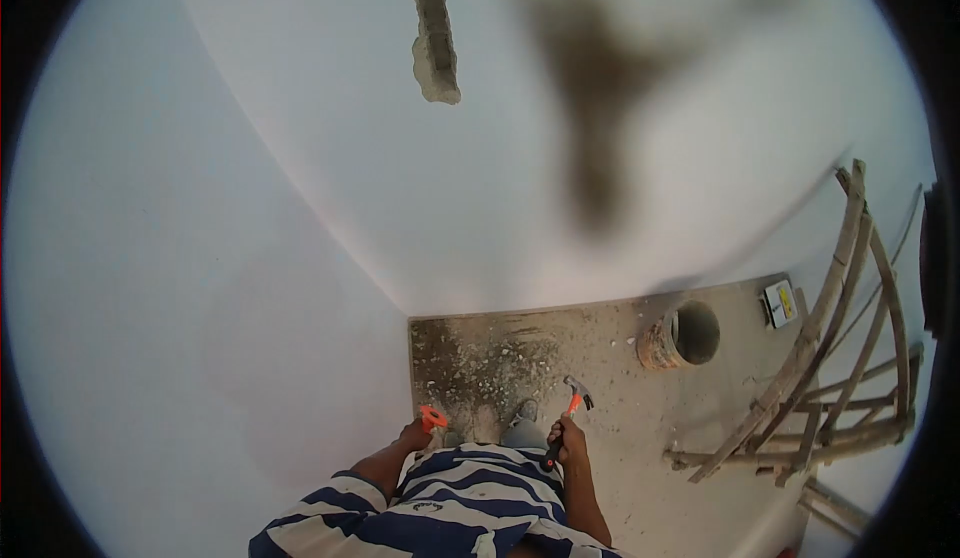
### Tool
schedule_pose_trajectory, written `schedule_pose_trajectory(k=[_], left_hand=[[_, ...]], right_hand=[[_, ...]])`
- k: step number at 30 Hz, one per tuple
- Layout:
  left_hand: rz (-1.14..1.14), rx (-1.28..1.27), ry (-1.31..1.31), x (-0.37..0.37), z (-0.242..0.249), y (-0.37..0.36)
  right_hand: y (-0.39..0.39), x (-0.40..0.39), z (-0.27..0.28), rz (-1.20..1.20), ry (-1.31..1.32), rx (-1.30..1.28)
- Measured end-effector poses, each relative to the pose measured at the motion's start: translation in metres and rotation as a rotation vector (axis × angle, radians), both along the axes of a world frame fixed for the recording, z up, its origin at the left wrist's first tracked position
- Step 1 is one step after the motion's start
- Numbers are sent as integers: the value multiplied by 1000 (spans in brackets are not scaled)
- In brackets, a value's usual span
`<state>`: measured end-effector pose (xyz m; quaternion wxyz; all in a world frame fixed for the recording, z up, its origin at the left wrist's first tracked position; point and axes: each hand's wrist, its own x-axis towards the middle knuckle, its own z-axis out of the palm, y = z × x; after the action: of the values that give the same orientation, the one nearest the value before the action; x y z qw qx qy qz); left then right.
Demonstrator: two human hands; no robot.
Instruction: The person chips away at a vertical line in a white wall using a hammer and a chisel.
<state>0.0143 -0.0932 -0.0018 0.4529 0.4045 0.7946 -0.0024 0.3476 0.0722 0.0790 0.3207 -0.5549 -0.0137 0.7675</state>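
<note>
Head view: hammer [573, 403], floor [630, 438] perhaps concrete, pale walls [330, 128].

2 hands: L hand [418, 434] w/ 1 orange tool [432, 417], R hand [568, 440] w/ 1 hammer [573, 401]. Rt. of R: 1 bucket [655, 346], 1 wht boxy item [780, 303], 1 wood frame [815, 326]. Ahead of both: 1 wall groove [436, 48].

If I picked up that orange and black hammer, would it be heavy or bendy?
The hammer would probably feel heavier at the top, because its head looks like metal. It likely wouldn't bend, since it looks straight and solid in the person's right hand. The dark handle end might be easy to hold, as fingers wrap around just above it.
</note>
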Motion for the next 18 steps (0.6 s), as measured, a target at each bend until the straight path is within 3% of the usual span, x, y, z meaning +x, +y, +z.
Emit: schedule_pose_trajectory(k=[4, 7, 13, 16, 17, 18], left_hand=[[173, -43, 67, 22, 8, 20], [253, 0, 66, 41, 45, 55], [357, 698, 24, 44, 130, 122], [167, 925, 74, 15, 187, 160], [119, 971, 110, 8, 221, 173], [162, 1067, 40, 3, 250, 183]], right_hand=[[58, 28, -47, 13, 104, -129], [88, 42, -72, 54, -23, -174], [126, 60, -87, 184, -241, -94], [153, 51, -74, 122, -177, -60], [156, 41, -50, 112, -181, -46], [151, 23, -6, 126, -306, 188]])
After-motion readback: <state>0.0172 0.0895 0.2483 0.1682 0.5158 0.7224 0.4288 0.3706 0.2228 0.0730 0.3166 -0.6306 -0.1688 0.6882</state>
